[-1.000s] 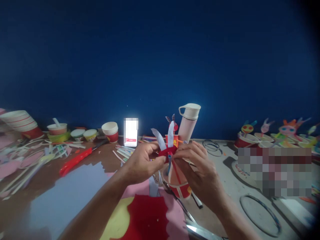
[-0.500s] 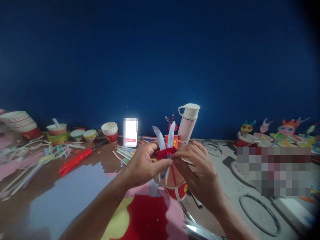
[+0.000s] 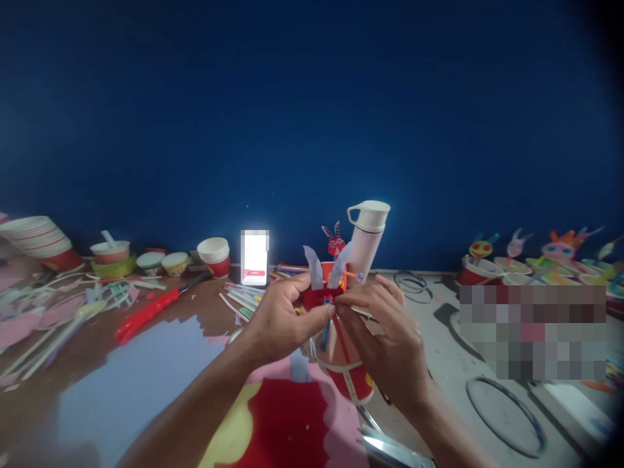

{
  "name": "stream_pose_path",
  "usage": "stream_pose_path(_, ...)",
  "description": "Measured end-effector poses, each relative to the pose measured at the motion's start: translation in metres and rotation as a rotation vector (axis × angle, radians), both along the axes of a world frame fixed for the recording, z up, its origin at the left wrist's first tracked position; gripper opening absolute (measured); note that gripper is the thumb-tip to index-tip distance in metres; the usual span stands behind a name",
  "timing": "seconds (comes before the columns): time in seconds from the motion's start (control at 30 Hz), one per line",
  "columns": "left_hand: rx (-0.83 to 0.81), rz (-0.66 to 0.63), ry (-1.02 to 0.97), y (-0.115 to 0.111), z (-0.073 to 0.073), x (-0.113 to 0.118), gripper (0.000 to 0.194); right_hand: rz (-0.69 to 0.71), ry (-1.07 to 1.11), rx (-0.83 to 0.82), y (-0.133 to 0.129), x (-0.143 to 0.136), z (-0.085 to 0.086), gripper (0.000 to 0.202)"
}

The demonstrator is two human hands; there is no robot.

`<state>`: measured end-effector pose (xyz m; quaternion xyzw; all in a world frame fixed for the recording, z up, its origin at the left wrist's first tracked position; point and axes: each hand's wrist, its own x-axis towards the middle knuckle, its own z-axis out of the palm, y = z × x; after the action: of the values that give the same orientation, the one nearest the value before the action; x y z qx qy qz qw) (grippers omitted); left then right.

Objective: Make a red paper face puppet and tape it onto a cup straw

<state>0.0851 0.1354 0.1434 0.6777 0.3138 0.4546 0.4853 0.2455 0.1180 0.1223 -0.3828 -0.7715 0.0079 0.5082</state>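
Both hands meet around a red paper head (image 3: pixel 314 299) with two pale lilac paper ears (image 3: pixel 316 272). My left hand (image 3: pixel 280 318) is closed on its left side, thumb along the front. My right hand (image 3: pixel 387 322) pinches the head's lower right front, by a small blue spot near the fingertips. Below them a red paper cup (image 3: pixel 351 385) with a white stripe stands tilted; a red strip and a blue strip run up from inside it towards the head. How these join the head is hidden by my fingers.
Behind stand a finished cup puppet (image 3: pixel 336 246) and a white flask (image 3: pixel 368 240). Red paper (image 3: pixel 290 422) and scissors (image 3: pixel 394 450) lie in front. At left are a red-handled knife (image 3: pixel 149 315) and lilac paper (image 3: pixel 131 390); a lit phone (image 3: pixel 254 260) stands behind.
The paper head has tipped and dropped slightly, its ears leaning right. The cup below has shifted a little right and towards me. My hands stay nearly in place.
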Motion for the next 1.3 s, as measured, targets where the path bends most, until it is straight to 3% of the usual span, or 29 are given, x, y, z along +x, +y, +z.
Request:
stream_pose_path(0.33, -0.043, 0.035, -0.043, 0.001, -0.009, 0.002, 0.035, -0.105, 0.051, 0.033, -0.001, -0.004, -0.002, 0.013)
stream_pose_path(0.47, -0.051, 0.038, -0.060, 0.001, -0.008, 0.005, 0.036, -0.142, 0.127, 0.024, 0.000, -0.003, -0.004, 0.027)
stream_pose_path(0.6, -0.056, 0.049, -0.069, 0.000, -0.007, 0.007, 0.034, -0.127, 0.148, -0.010, 0.000, -0.003, -0.005, 0.026)
stream_pose_path(0.8, -0.036, 0.072, -0.074, -0.002, -0.008, 0.007, 0.034, -0.072, 0.232, -0.173, -0.001, -0.002, -0.005, 0.024)
stream_pose_path(1.0, -0.042, 0.051, -0.054, -0.004, -0.007, 0.006, 0.036, 0.019, 0.327, -0.457, 0.000, 0.001, -0.001, 0.007)
stream_pose_path(1.13, -0.035, 0.034, -0.044, -0.004, -0.006, 0.006, 0.035, 0.108, 0.408, -0.597, 0.002, 0.004, 0.003, 0.012)
stream_pose_path(1.3, -0.020, 0.024, -0.029, -0.002, -0.006, 0.006, 0.034, 0.105, 0.399, -0.645, 0.004, 0.007, 0.002, 0.016)
